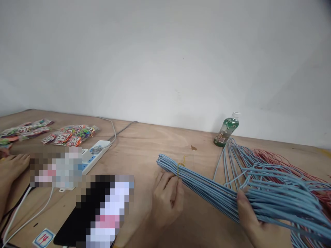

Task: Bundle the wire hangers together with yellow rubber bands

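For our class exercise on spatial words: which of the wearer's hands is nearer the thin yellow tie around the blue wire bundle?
Left. The left hand is close beside the tie; the right hand holds the bundle farther right.

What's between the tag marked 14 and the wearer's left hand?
Head view: a flat black object, partly pixelated, lies between the tag and the left hand; after it, bare tabletop up to the hand.
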`<action>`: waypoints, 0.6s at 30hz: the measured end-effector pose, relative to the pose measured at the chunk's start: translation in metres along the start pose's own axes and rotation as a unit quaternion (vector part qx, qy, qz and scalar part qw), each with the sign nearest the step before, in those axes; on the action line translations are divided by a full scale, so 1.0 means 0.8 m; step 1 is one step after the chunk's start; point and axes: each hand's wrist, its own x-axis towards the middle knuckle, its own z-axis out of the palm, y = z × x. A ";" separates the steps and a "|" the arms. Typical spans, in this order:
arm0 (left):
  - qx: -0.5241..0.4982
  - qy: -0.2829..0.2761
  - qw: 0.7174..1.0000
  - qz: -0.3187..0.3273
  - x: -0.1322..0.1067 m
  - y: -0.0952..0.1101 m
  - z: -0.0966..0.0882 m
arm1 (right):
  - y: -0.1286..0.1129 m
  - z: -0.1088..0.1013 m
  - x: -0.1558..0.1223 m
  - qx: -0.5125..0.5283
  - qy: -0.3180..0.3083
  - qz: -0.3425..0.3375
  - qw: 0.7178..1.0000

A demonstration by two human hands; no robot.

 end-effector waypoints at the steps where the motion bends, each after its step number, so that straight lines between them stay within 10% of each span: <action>1: -0.014 0.007 1.000 -0.004 0.000 0.001 0.000 | 0.003 -0.003 0.003 0.018 0.000 0.032 0.999; 10: -0.190 -0.030 0.980 -0.046 0.000 0.028 -0.011 | 0.023 -0.032 0.035 0.106 -0.047 0.274 0.955; 18: -0.241 0.104 0.958 -0.114 -0.017 0.046 -0.007 | 0.006 -0.032 0.043 0.187 -0.069 0.339 0.919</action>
